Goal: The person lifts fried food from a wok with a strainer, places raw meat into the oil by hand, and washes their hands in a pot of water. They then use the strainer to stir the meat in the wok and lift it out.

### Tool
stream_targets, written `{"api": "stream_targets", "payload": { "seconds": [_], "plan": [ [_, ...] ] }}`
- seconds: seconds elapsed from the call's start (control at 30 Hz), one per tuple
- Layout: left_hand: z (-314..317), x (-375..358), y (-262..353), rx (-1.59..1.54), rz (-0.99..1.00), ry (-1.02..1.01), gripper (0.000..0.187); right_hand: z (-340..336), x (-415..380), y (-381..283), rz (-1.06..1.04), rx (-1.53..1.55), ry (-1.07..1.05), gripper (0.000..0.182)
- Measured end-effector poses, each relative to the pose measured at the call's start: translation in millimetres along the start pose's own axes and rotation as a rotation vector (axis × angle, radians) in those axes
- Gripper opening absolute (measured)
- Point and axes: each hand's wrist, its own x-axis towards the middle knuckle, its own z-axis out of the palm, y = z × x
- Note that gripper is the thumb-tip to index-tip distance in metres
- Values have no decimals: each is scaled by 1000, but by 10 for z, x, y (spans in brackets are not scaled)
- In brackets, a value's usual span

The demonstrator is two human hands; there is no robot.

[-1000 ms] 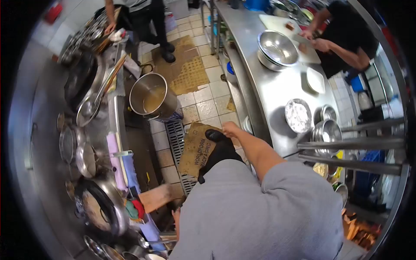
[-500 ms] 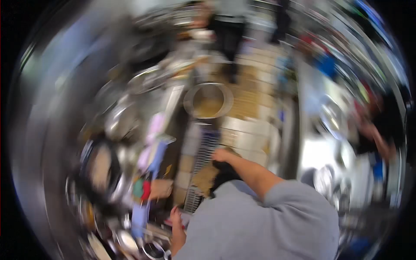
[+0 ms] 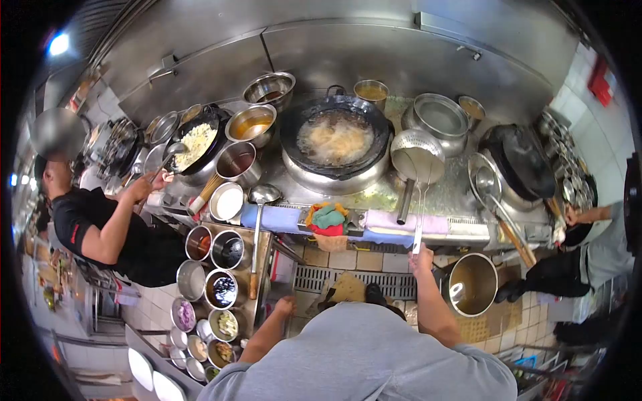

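Note:
My right hand (image 3: 421, 259) is closed around the pale handle of a long metal utensil (image 3: 418, 230), which extends over the counter edge. Its far end overlaps a perforated ladle (image 3: 418, 157) beside the middle wok. That wok (image 3: 336, 139) holds bubbling, light brown contents. Low beside the cart, my left hand (image 3: 285, 306) is small and blurred, so its grip is unclear. A long-handled ladle (image 3: 265, 194) rests nearby, its handle along the cart. Folded red, green and yellow cloths (image 3: 327, 217) lie at the front of the stove.
On the left, a co-worker (image 3: 100, 224) stirs a wok of pale food (image 3: 195, 147). Another person (image 3: 588, 254) stands at the right. A large pot (image 3: 472, 284) of brownish liquid is right of me. Ingredient bowls (image 3: 222, 291) crowd the left cart. Floor grating (image 3: 374, 283) lies ahead.
The view has turned from the floor aisle to the stove and is sharper. My right hand has reached out to the counter edge and now holds the long utensil.

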Motion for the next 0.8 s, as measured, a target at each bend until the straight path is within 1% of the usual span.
{"api": "stream_targets", "payload": {
  "seconds": [0.03,0.07,0.1,0.17,0.2,0.23,0.27,0.3,0.37,0.4,0.43,0.47,0.5,0.53,0.6,0.63,0.67,0.7,0.73,0.77,0.8],
  "plan": [
    [70,68,-174,-87,-28,59,28,66,52,-61,-77,-5,-95,32],
    [141,116,-237,-171,-57,121,28,175,17,-220,-197,-213,-26,38],
    [252,27,-167,-184,-61,127,28,185,-169,-504,-326,-462,-168,46],
    [483,-220,-3,-57,-66,195,25,190,-88,-772,-1080,-919,28,40],
    [566,-238,0,-70,-69,197,25,203,-101,-987,-982,-1024,82,37],
    [641,-145,-76,-125,-5,209,24,237,-126,-1241,-889,-1124,136,36],
    [693,-86,-134,-181,61,223,22,233,-116,-1457,-975,-1089,100,29],
    [725,-108,-124,-196,68,224,22,196,-82,-1667,-1059,-1154,38,30],
    [869,-104,-27,-402,35,188,21,188,-164,-2062,-1243,-1116,-19,35],
    [864,-32,-93,-151,78,144,18,193,-89,-2278,-1274,-1115,4,35],
    [905,55,-143,-160,107,139,18,242,-2,-2455,-1397,-1138,-9,36],
    [913,114,-270,-281,78,116,17,306,40,-2546,-1507,-1163,-32,38],
    [883,140,-356,-401,41,95,16,441,-81,-2719,-1227,-1065,-179,38],
    [822,146,-364,-403,45,102,16,628,-208,-2928,-943,-958,-315,38],
    [720,88,-457,270,329,71,15,902,-116,-3168,-683,-751,-554,30],
    [698,108,-544,272,322,75,15,1078,-118,-3239,-603,-721,-574,23],
    [687,200,-594,12,162,138,17,1259,-136,-3298,-531,-688,-597,18],
    [669,280,-556,-252,13,200,18,1433,-113,-3352,-541,-681,-610,18],
    [574,-17,-331,0,57,268,19,1612,-62,-3383,-565,-799,-591,13],
    [509,-64,-264,-3,64,279,19,1727,-52,-3387,-585,-917,-566,11],
    [452,-89,-218,5,60,327,20,1844,-159,-3360,-680,-961,-480,13]
  ]
}}
